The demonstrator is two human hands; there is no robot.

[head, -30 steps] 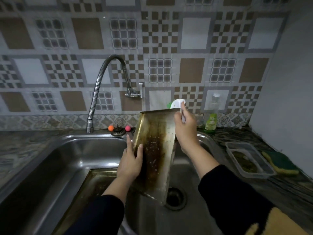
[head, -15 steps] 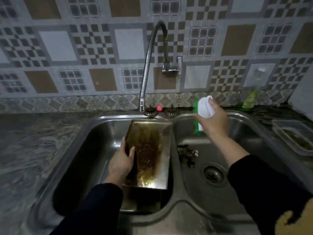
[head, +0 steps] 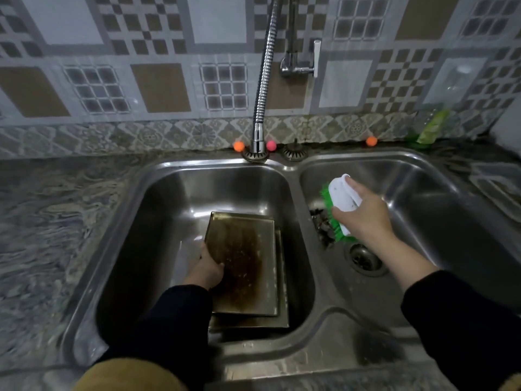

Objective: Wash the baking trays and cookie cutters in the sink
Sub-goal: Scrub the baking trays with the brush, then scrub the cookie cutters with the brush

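Note:
A greasy, brown-stained baking tray (head: 248,263) lies low in the left sink basin (head: 169,210), on top of a second tray (head: 283,306) whose edge shows to the right and below. My left hand (head: 207,268) grips the upper tray's left edge. My right hand (head: 363,215) holds a white scrubbing brush (head: 342,197) with green bristles above the right basin (head: 423,193). Dark cookie cutters (head: 321,224) lie on the right basin's floor beside the brush, partly hidden by it.
A flexible metal tap (head: 263,80) hangs over the back rim between the basins. The right basin's drain (head: 365,258) is uncovered. A green soap bottle (head: 431,127) stands at the back right. A clear plastic container (head: 499,184) sits on the right counter. Small coloured balls (head: 239,146) line the back ledge.
The tray went from upright over the right basin down flat into the left basin. My right hand let go of it and carried the brush over the right basin.

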